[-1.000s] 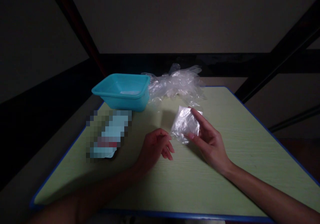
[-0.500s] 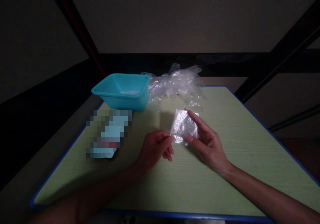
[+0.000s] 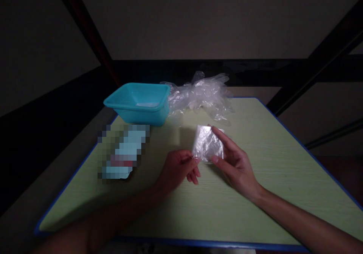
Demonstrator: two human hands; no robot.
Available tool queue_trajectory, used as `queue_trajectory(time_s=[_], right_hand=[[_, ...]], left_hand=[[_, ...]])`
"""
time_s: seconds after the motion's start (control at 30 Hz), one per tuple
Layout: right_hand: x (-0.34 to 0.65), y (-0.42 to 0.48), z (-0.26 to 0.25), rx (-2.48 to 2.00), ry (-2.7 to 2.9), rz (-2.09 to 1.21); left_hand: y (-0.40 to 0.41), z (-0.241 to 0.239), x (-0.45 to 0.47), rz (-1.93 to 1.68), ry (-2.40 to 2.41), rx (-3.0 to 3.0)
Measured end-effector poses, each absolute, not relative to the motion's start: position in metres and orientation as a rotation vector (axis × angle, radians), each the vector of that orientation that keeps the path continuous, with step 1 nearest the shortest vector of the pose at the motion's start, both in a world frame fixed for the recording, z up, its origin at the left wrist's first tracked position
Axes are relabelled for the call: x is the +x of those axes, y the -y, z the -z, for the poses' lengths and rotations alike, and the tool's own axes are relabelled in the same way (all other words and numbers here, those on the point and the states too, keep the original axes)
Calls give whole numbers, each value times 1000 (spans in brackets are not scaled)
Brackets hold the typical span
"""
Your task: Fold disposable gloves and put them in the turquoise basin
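A small square packet of folded clear plastic (image 3: 208, 143), shiny and crinkled, is held up over the middle of the table. My right hand (image 3: 234, 157) grips its right side, with fingers at the top edge and thumb low on the front. At the packet's lower left corner, the thumb and index finger of my left hand (image 3: 181, 167) pinch the plastic, while the other fingers curl loosely below. What lies inside the folded layers, if anything, I cannot make out.
A turquoise plastic basin (image 3: 138, 110) stands at the back left. Beside it, a heap of crumpled clear plastic (image 3: 201, 93) lies along the table's far edge. A pixelated light-blue flat object (image 3: 129, 148) rests at left on the pale green table (image 3: 255, 216), which has blue edging.
My left hand has shifted slightly right and down along the packet's lower corner. The loose plastic at the packet's bottom edge is now drawn in closer, and the packet's top edge sits slightly lower.
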State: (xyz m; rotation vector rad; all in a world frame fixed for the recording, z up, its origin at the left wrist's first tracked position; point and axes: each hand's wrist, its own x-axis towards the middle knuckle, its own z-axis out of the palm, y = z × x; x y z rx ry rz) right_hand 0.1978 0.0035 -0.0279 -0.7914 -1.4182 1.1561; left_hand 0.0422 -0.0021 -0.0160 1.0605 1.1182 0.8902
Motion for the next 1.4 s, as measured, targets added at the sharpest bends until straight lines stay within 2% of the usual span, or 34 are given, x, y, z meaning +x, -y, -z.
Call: queue_trajectory(time_s=[1.4], right_hand=[[200,-10,26,-881,1389,-1086]], left_hand=[[1,21,41,-792,-1043,1109]])
